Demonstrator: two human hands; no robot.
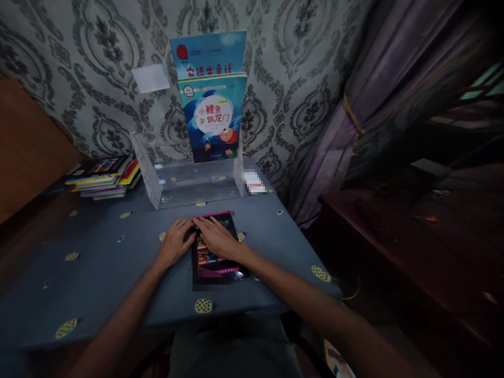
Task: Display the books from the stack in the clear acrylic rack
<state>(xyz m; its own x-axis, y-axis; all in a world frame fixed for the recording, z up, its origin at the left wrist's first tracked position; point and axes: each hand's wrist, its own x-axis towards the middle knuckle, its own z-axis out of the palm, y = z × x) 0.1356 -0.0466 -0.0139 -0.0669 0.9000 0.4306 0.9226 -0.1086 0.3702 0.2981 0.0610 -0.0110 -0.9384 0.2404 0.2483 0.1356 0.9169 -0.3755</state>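
Observation:
A dark book (224,265) with a pink edge and small pictures on its cover lies flat on the table in front of me. My right hand (216,239) rests open across its upper part, fingers stretched toward the top left corner. Beside that same corner, my left hand (176,242) touches the left edge with its thumb apart from the fingers. The two hands' fingertips meet there. Part of the cover is hidden under my right hand, and its lower part is blurred out.
Behind the book stands a clear acrylic rack (189,186). A blue picture book (214,123) stands upright in it, with another blue book (212,50) behind. A book stack (104,178) lies at left. A dark red table (378,226) is at right, beside a purple curtain (334,131).

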